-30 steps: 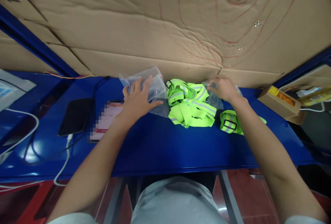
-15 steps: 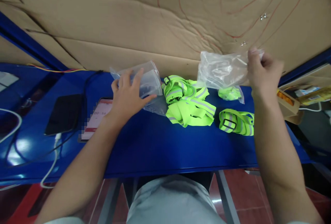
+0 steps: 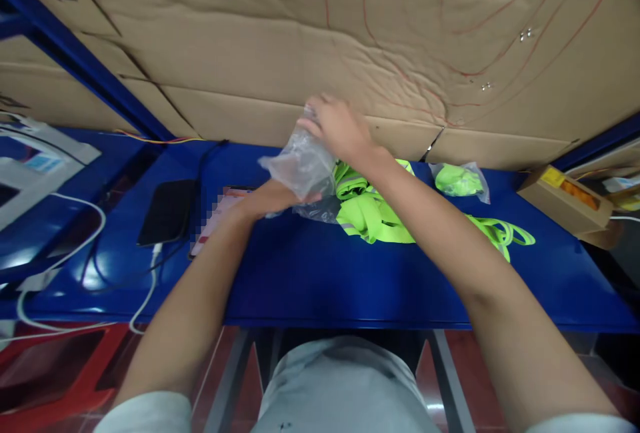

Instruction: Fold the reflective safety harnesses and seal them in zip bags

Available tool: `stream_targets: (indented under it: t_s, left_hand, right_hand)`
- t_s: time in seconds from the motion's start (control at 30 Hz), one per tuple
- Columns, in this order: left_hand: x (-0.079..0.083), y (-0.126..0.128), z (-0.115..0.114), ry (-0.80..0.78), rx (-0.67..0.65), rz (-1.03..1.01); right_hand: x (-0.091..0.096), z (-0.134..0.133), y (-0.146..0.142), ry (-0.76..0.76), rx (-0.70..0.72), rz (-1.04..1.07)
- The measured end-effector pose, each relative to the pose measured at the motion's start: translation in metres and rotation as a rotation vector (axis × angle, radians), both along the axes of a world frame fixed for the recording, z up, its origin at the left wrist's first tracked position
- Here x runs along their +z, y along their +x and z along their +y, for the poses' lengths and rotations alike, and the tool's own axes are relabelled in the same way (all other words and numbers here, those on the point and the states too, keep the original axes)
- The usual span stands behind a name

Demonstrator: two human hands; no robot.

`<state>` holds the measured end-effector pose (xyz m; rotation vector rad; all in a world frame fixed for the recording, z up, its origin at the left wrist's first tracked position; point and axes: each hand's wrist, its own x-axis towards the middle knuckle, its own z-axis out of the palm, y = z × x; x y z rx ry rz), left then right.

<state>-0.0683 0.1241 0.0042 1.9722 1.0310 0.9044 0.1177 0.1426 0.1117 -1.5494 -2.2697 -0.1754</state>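
Note:
My right hand [image 3: 341, 127] pinches the top of a clear plastic bag [image 3: 303, 161], which hangs crumpled over my left hand. Fingers of my left hand [image 3: 275, 198] are mostly covered by this bag, just above the table. Under it, more clear plastic [image 3: 323, 211] lies on the tabletop. Right beside the bags is a heap of neon-yellow reflective straps [image 3: 373, 219], partly behind my right forearm. Another reflective strap [image 3: 503, 233] shows past that forearm. Farther back sits a small clear bag with neon-yellow strap [image 3: 460, 181] inside.
A black phone [image 3: 167, 211] with a white cable lies at left, near a second, pixelated phone [image 3: 220, 216]. An open cardboard box [image 3: 565, 201] with orange contents stands at right. Cardboard panels [image 3: 250, 53] wall off the back of the blue table [image 3: 340, 286].
My right hand has swung left, bringing the plastic bag from above the right-hand straps to over my left hand. My left hand has gone from spread fingers to mostly hidden.

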Motion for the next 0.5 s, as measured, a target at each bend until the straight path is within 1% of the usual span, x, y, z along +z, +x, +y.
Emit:
stream_targets:
  t_s: [0.03, 0.1, 0.17, 0.23, 0.3, 0.33, 0.37, 0.4, 0.43, 0.47, 0.5]
  left_hand:
    - [0.004, -0.002, 0.003, -0.045, 0.014, -0.063]
    - [0.008, -0.006, 0.009, -0.113, 0.096, -0.193]
    - [0.009, -0.007, 0.014, -0.122, 0.237, -0.289]
    - [0.011, -0.005, 0.013, -0.057, 0.407, -0.340]
    - [0.015, -0.003, 0.007, 0.064, 0.572, -0.391]
    - [0.018, -0.002, 0.002, 0.153, 0.625, -0.350]
    - [0.020, 0.000, -0.004, 0.244, 0.640, -0.228]
    - [0.022, 0.002, -0.010, 0.323, 0.612, -0.038]
    - [0.022, 0.004, -0.015, 0.370, 0.547, 0.183]
    - [0.021, 0.006, -0.020, 0.382, 0.467, 0.397]
    - [0.018, 0.008, -0.024, 0.361, 0.393, 0.564]
  right_hand:
    - [-0.005, 0.007, -0.009, 0.018, 0.002, -0.073]
    - [-0.019, 0.019, -0.021, 0.010, 0.010, -0.168]
    - [-0.040, 0.024, -0.029, -0.035, 0.020, -0.211]
    - [-0.061, 0.024, -0.033, -0.079, 0.051, -0.247]
    - [-0.078, 0.020, -0.034, -0.111, 0.111, -0.284]
    - [-0.084, 0.018, -0.034, -0.125, 0.141, -0.298]
    - [-0.086, 0.017, -0.033, -0.139, 0.160, -0.307]
    - [-0.086, 0.017, -0.031, -0.157, 0.167, -0.312]
    - [-0.083, 0.018, -0.029, -0.181, 0.163, -0.312]
    - [-0.078, 0.020, -0.027, -0.212, 0.150, -0.309]
    - [-0.072, 0.022, -0.025, -0.249, 0.132, -0.304]
